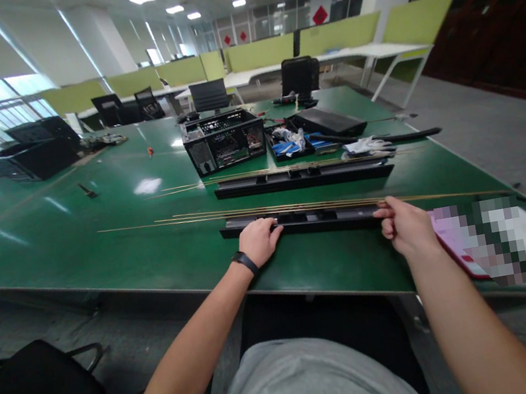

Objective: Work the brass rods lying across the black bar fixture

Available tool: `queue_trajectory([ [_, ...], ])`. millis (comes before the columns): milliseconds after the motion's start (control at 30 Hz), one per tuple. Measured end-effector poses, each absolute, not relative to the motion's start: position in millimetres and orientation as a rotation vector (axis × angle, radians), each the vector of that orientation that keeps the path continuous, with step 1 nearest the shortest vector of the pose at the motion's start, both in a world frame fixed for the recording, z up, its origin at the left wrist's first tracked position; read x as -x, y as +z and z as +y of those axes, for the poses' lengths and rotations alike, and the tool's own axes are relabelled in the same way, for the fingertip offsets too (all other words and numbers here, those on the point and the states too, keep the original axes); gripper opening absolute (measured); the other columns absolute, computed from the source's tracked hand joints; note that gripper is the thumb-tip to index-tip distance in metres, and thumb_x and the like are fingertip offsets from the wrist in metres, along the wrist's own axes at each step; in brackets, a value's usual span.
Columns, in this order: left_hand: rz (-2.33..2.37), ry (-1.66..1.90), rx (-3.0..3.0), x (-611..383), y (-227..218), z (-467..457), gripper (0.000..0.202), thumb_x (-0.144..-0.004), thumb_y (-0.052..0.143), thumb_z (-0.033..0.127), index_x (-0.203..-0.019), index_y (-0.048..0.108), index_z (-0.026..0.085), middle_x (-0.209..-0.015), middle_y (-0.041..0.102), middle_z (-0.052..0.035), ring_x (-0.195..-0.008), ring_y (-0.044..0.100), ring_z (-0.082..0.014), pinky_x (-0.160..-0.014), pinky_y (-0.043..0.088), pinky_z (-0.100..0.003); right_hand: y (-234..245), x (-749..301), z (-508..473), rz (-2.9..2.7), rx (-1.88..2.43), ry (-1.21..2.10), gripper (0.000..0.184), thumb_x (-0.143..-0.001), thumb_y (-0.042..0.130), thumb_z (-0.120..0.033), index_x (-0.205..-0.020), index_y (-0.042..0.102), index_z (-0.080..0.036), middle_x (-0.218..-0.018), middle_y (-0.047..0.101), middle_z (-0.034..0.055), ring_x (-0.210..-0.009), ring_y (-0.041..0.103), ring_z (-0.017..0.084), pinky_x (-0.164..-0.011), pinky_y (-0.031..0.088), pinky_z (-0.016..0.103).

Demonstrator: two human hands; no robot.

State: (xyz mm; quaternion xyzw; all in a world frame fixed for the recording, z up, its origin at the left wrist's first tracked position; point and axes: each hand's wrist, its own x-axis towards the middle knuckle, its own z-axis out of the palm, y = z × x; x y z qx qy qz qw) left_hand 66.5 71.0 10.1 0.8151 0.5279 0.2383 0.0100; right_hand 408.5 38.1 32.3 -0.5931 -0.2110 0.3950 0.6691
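A long black channel-shaped bar (pixel 304 220) lies crosswise on the green table in front of me. Several thin gold-coloured rods (pixel 206 217) run along its far edge and stick out past both ends. My left hand (pixel 259 241), with a dark band on the wrist, grips the bar left of its middle, fingers over the top and thumb on the near side. At the bar's right end my right hand (pixel 405 224) is closed, thumb and forefinger pinching at the rods; its fingertips partly hide how many it holds.
Behind lies a second black bar (pixel 303 180) with more thin rods. Farther back stand an open computer case (pixel 226 141), a tray of blue-and-white gloves (pixel 290 142) and a black panel (pixel 328 121). White gloves (pixel 368 147) lie at right, near a pink item (pixel 451 236).
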Motion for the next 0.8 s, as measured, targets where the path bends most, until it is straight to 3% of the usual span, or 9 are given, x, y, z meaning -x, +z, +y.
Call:
queue_trajectory([
  [367, 1.697, 0.911, -2.519, -53, -4, -2, 0.020, -0.109, 0.067, 0.040, -0.112, 0.077, 0.023, -0.085, 0.074, -0.0036, -0.085, 0.071, -0.0214, -0.080, 0.053, -0.033, 22, -395, -16, -0.544, 1.293, 0.850, 0.043, -0.085, 0.088, -0.054, -0.091, 0.067, -0.016, -0.065, 0.069, 0.0034, -0.033, 0.042, 0.007, -0.031, 0.028, 0.019],
  [800, 1.760, 1.125, -2.524, -54, -17, -17, 0.025, -0.111, 0.061, 0.041, -0.113, 0.077, 0.022, -0.083, 0.072, -0.0051, -0.083, 0.069, -0.0220, -0.079, 0.052, -0.034, 14, -394, -27, -0.592, 1.267, 0.856, 0.045, -0.084, 0.087, -0.056, -0.089, 0.065, -0.018, -0.061, 0.067, 0.0019, -0.033, 0.043, 0.008, -0.031, 0.029, 0.019],
])
